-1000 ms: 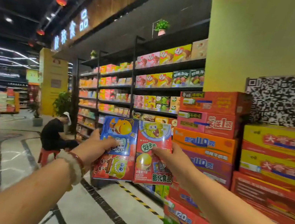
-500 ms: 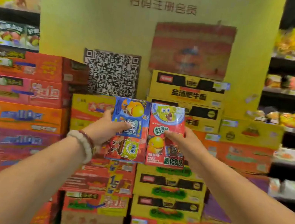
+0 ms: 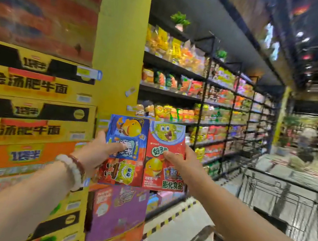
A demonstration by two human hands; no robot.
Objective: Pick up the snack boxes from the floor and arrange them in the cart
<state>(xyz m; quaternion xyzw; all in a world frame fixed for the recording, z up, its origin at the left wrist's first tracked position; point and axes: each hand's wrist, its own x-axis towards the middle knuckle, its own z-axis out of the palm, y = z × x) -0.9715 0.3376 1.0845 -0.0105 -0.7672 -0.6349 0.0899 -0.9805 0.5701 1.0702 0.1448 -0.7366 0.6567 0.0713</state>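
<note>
Blue snack box [image 3: 124, 150] in left hand [image 3: 95, 153] grip, red snack box [image 3: 165, 156] in right hand [image 3: 183, 163] grip, side by side.

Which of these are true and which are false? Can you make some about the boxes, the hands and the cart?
1. Each hand holds a snack box. True: the left hand grips the blue box, the right hand the red box.
2. The boxes are side by side. True.
3. The boxes are in the cart. False: they are held up in the air, left of the cart.
4. The bracelet is on the right wrist. False: the bracelet is on the left wrist.
</note>
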